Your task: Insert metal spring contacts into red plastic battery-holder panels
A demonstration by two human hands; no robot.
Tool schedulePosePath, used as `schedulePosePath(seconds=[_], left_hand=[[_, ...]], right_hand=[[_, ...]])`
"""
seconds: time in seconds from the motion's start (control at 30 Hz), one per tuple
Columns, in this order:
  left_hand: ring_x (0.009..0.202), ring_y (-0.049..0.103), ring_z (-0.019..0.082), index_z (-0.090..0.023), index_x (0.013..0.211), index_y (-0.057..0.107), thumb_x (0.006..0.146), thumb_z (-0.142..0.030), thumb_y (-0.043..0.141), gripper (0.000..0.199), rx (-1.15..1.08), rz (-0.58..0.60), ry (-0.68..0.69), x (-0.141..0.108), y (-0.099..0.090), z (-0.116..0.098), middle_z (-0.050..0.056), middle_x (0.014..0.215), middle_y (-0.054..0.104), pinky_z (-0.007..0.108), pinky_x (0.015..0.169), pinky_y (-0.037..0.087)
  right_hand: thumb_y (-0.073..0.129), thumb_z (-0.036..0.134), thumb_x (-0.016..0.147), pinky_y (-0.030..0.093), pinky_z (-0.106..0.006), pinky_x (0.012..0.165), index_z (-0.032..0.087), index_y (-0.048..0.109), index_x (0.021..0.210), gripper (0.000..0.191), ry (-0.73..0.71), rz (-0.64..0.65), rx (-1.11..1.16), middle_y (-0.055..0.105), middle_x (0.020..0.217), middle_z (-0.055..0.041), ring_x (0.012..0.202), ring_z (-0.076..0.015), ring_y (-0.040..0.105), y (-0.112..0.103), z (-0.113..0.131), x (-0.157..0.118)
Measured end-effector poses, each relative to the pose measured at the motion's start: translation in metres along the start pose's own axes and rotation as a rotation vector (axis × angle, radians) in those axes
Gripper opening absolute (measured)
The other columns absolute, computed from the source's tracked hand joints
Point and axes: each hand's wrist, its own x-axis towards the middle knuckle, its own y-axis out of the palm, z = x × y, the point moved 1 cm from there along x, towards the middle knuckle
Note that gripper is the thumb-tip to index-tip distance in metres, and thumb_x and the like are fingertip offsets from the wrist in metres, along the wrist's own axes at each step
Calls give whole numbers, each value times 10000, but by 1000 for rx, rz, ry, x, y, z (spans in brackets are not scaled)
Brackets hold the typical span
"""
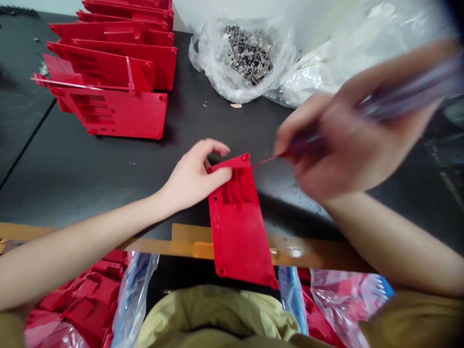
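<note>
A flat red plastic panel (242,237) lies at the table's front edge, its lower end reaching past the edge toward my body. My left hand (199,176) grips the panel's upper left corner, thumb on top beside the ribbed recess. Blurred by motion, my right hand (348,140) is wrapped round a dark purple handled tool (308,140). The tool's thin shaft points left, and its tip is by the panel's upper right edge. Whether the tip touches the panel I cannot tell.
Several red panels (126,113) stand in a row at the back left. A clear bag of small metal clips (250,55) sits at the back middle, with white plastic bags (326,63) to its right. Bags of red parts (87,299) are below the table edge.
</note>
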Motion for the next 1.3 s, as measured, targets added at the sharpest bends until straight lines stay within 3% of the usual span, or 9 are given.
schedulePosePath(seconds=[0.1, 0.27, 0.43, 0.6, 0.67, 0.73, 0.87, 0.97, 1.3], left_hand=[[1122, 607, 249, -207, 1257, 578, 845, -343, 598, 434, 174, -49, 49, -25, -1, 2, 72, 1235, 633, 406, 960, 499], [1337, 458, 342, -232, 1411, 434, 877, -502, 573, 615, 377, -73, 151, -81, 5, 1, 121, 1451, 471, 530, 1080, 410], [1434, 318, 394, -248, 1499, 284, 879, -636, 520, 768, 537, -111, 299, -108, 18, -15, 148, 1564, 308, 600, 1123, 333], [1411, 358, 359, -218, 1487, 284, 856, -521, 611, 773, 619, -426, 612, -156, 34, 1, 167, 1505, 354, 550, 1150, 328], [1154, 583, 260, -302, 1302, 471, 859, -483, 604, 497, 589, -325, 868, -184, 47, 28, 57, 1245, 574, 452, 1032, 455], [981, 628, 225, -244, 1102, 582, 894, -406, 576, 264, 779, 92, 535, -205, 60, 64, 57, 1091, 635, 393, 904, 489], [858, 614, 265, -147, 911, 624, 895, -470, 583, 325, 846, 295, 306, -235, 79, 109, 117, 944, 651, 409, 779, 476], [879, 603, 254, -162, 839, 613, 962, -367, 499, 265, 834, 380, 236, -245, 92, 121, 100, 866, 642, 378, 786, 448], [618, 589, 154, -169, 758, 552, 1049, -303, 211, 467, 736, 369, -4, -261, 94, 118, 48, 689, 618, 273, 598, 363]], right_hand=[[519, 287, 968, 300, -225, 410, 239, 459, 677, 301, 104, 15, -187, 462, 544, 44, 461, -59, 436, -33, 22, -9], [507, 468, 983, 384, -209, 344, 257, 599, 732, 340, 581, 829, -158, 564, 515, 29, 401, -88, 501, -72, 59, -106], [457, 459, 993, 486, -244, 603, 226, 599, 971, 274, 562, 473, -489, 677, 799, -12, 668, -140, 635, -48, 52, -208], [487, 465, 978, 449, -261, 638, 221, 593, 945, 268, 659, 656, -849, 701, 850, -22, 760, -192, 687, -36, -2, -297], [571, 559, 911, 444, -286, 583, 182, 574, 1034, 397, 816, 643, -1080, 709, 840, -75, 736, -264, 700, -41, -26, -334], [571, 517, 923, 435, -294, 546, 138, 573, 1032, 394, 874, 613, -1155, 695, 770, -99, 687, -285, 694, -46, -45, -363], [455, 345, 999, 472, -258, 668, 157, 606, 980, 242, 779, 591, -1132, 689, 993, -112, 877, -217, 689, -50, -64, -390], [394, 342, 1021, 443, -238, 691, 175, 616, 1089, 286, 690, 536, -1138, 619, 1220, -116, 1015, -194, 643, -47, -70, -392], [409, 531, 1006, 290, -264, 593, 146, 671, 704, 554, 523, 513, -1128, 667, 746, -109, 785, -185, 620, -37, -94, -384]])
